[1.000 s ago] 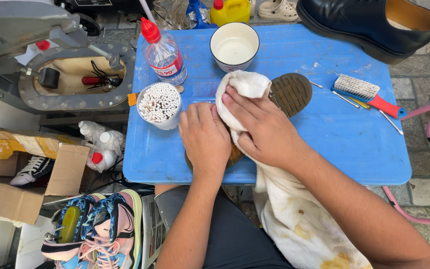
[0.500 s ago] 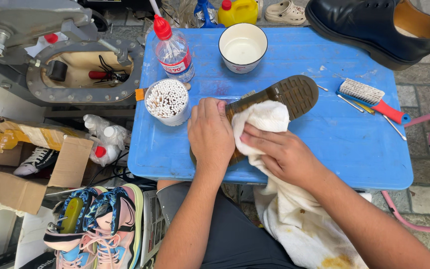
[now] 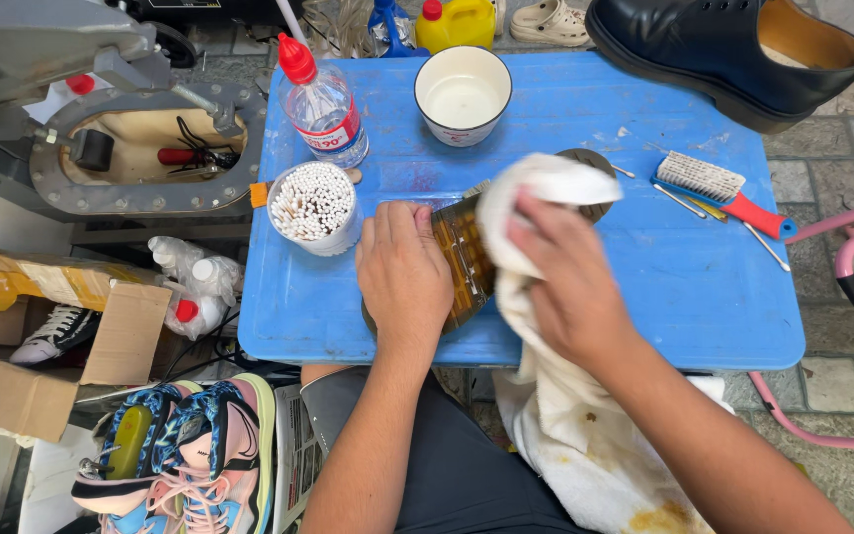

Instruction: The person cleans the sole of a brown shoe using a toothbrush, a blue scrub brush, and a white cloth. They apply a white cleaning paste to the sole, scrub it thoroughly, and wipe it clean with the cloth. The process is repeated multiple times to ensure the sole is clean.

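A brown insole (image 3: 462, 259) lies on the blue table (image 3: 644, 287), its patterned underside up and its far tip under a cloth. My left hand (image 3: 402, 277) presses flat on its near end. My right hand (image 3: 565, 282) grips a white stained cloth (image 3: 536, 193) and rubs it over the insole's far half. The cloth's tail hangs off the table's front edge over my lap.
On the table stand a cup of cotton swabs (image 3: 313, 206), a red-capped clear bottle (image 3: 323, 104) and a white bowl (image 3: 463, 96). A black shoe (image 3: 728, 54) and a red-handled brush (image 3: 719, 188) lie right. Sneakers (image 3: 180, 455) and a cardboard box (image 3: 32, 346) sit left.
My right hand with the cloth slid down the insole toward me, then back up to its far half. The insole has tilted, showing its patterned face. My left hand stayed on it.
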